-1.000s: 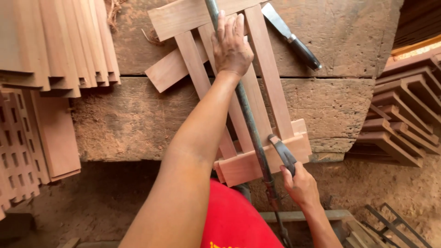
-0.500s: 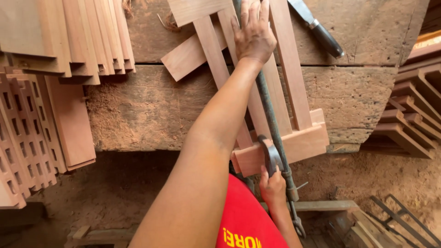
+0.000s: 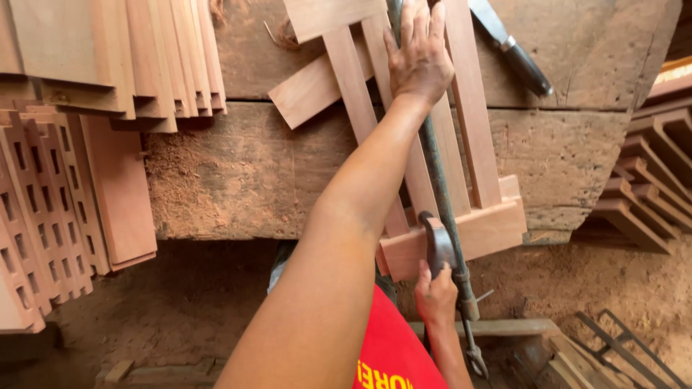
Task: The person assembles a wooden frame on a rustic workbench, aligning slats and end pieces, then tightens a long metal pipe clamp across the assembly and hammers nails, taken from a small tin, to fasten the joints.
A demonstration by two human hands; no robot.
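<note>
While the left hand (image 3: 420, 57) lies flat with fingers spread on the slatted wooden frame (image 3: 461, 216) at upper centre, the right hand (image 3: 436, 294), low and centre-right, is closed around a hammer (image 3: 437, 248) whose metal head touches the frame's near crosspiece. A long metal bar clamp (image 3: 443, 202) runs lengthwise over the frame, from under the left hand to below the bench edge. The frame rests on a rough, dust-covered workbench (image 3: 238, 180). A chisel (image 3: 513, 50) lies at upper right; stacked boards (image 3: 122, 57) fill the upper left, lattice panels (image 3: 40, 209) the left edge.
</note>
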